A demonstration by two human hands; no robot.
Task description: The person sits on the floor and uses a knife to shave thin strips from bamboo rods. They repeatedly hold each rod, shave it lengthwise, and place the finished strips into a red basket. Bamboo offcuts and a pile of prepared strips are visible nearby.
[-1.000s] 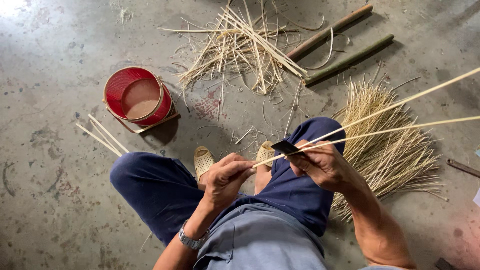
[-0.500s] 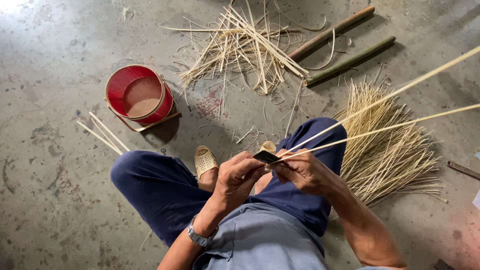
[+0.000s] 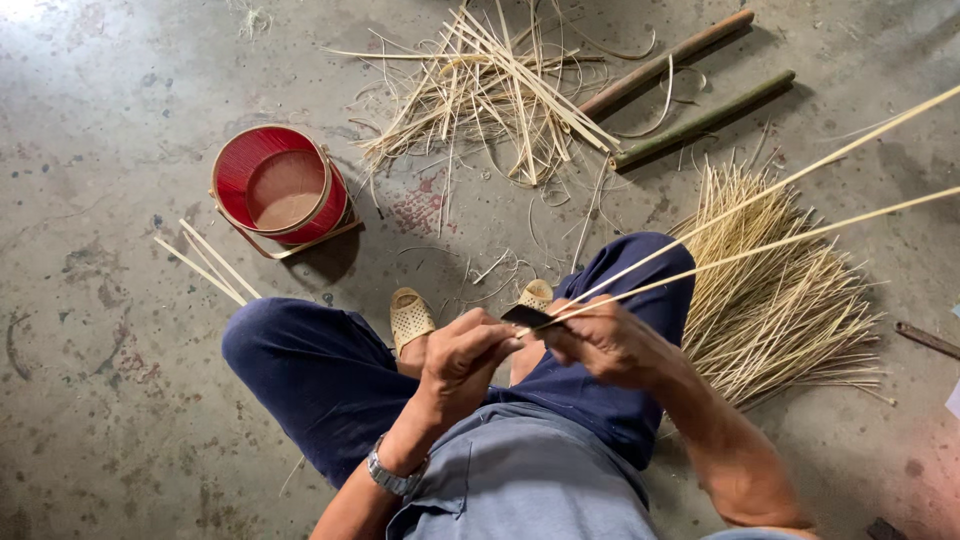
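Note:
I sit on a concrete floor with my knees apart in dark blue trousers. My left hand [image 3: 462, 358] grips a short dark knife blade [image 3: 524, 316] whose tip meets the end of a long pale bamboo strip [image 3: 760, 195]. My right hand [image 3: 612, 343] pinches that strip near the blade. The strip is split into two thin halves that fan out up and to the right, past the frame's edge. A watch sits on my left wrist.
A red round container [image 3: 280, 188] stands on the floor to the left, with loose sticks [image 3: 205, 265] beside it. A pile of bamboo shavings [image 3: 500, 85] and two bamboo poles [image 3: 690, 90] lie ahead. A fan of thin slivers [image 3: 780, 300] lies at my right knee.
My left hand has come up from my knee and closed on the knife. Both hands moved left together, and the split strip swung with them.

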